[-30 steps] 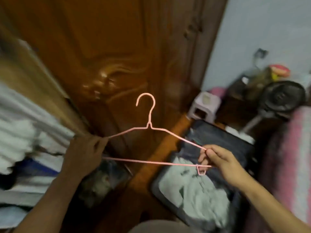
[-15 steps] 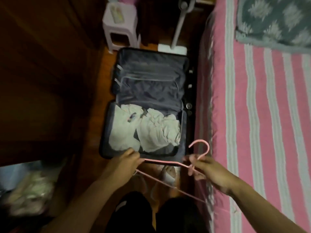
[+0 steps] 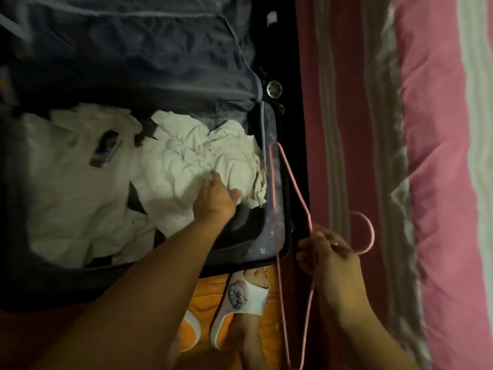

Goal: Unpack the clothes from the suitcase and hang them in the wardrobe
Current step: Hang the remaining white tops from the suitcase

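1. Gripping a crumpled white shirt (image 3: pixel 192 158) near the open suitcase's right rim (image 3: pixel 269 145), the left hand (image 3: pixel 213 201) is curling.
2. Right hand (image 3: pixel 328 255) is pinching the pink hanger's (image 3: pixel 290 180) neck between suitcase and bed (image 3: pixel 432 156), bar running lengthwise, hook pointing bedward.

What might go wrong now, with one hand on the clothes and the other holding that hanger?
1. The left hand grips one bunched white garment; lifting it could drag the neighbouring one and the small tag-like item lying on it out too.
2. The right hand holds the pink hanger near its neck, its frame hanging beside the suitcase rim; it might snag there or on the bedspread.
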`<state>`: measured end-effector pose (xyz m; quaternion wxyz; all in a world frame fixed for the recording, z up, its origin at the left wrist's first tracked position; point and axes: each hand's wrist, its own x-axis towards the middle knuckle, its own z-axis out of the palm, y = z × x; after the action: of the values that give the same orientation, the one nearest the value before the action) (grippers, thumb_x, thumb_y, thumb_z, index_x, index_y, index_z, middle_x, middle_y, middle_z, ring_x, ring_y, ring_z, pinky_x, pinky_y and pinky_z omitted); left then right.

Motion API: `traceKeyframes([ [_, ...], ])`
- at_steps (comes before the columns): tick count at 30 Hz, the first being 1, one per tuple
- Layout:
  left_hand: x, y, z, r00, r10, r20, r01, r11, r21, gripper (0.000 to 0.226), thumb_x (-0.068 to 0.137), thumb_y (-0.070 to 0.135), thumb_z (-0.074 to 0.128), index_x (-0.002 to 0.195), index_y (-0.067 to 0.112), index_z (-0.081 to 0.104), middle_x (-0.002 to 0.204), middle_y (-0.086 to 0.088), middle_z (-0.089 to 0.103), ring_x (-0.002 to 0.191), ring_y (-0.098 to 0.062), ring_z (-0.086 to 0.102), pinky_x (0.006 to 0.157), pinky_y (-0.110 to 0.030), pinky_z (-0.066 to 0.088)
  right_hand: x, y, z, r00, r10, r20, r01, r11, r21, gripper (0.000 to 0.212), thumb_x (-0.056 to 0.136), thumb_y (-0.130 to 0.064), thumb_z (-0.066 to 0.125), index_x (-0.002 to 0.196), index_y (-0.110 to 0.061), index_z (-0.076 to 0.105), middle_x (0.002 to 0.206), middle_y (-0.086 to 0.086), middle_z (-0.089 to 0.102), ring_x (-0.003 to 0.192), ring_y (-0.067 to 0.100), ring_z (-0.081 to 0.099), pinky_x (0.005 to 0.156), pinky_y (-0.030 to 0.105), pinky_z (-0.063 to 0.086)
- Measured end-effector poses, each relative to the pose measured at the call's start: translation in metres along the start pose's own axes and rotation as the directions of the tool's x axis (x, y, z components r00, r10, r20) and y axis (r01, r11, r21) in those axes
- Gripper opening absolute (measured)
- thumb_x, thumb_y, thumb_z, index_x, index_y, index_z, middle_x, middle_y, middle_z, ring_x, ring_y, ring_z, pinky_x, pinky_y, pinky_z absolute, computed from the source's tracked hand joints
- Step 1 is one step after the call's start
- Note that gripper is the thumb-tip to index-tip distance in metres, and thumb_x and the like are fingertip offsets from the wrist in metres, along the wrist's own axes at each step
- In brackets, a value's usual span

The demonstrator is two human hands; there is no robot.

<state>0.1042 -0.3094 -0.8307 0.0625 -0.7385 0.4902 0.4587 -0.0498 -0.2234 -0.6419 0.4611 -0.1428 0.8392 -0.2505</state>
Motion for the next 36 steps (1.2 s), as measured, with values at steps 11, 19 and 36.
traceKeyframes([
  [11, -0.101, -0.048, -0.078, 0.982, 0.123, -0.141, -0.163, 0.933, -0.320, 0.038, 0.102, 0.023, 0.038, 0.082, 0.001, 0.063, 0.090, -0.010, 0.061, 0.085, -0.028, 0.059, 0.083, -0.044, 0.051, -0.075, 0.001, -0.032, 0.993, 0.070, -0.097, -0.073, 0.997, -0.028, 0.019, 0.102, -0.013, 0.052, 0.103, -0.018, 0.070, 0.070, 0.005, 0.072, 0.064, 0.025, 0.059, 0.067, 0.040, 0.048],
  [19, -0.182, -0.071, -0.183, 0.992, -0.041, 0.121, 0.066, 0.975, -0.210, 0.027, 0.101, 0.027, 0.051, 0.082, 0.014, 0.064, 0.081, -0.006, 0.067, 0.081, -0.023, 0.063, 0.077, -0.036, 0.052, -0.110, -0.069, -0.028, 0.997, -0.037, 0.061, 0.047, 0.983, -0.178, 0.022, 0.104, -0.020, 0.048, 0.116, -0.028, 0.065, 0.079, 0.004, 0.072, 0.074, 0.021, 0.065, 0.076, 0.043, 0.052],
  [36, 0.130, 0.008, -0.027, 0.964, 0.248, -0.092, -0.234, 0.962, 0.140, 0.040, 0.099, 0.029, 0.060, 0.136, 0.016, 0.061, 0.137, -0.017, 0.058, 0.124, -0.036, 0.054, 0.103, -0.040, 0.045, 0.083, 0.000, 0.026, 0.984, -0.167, 0.062, 0.167, 0.986, 0.007, 0.022, 0.103, -0.021, 0.051, 0.105, -0.031, 0.070, 0.084, 0.005, 0.073, 0.072, 0.016, 0.067, 0.069, 0.032, 0.056],
])
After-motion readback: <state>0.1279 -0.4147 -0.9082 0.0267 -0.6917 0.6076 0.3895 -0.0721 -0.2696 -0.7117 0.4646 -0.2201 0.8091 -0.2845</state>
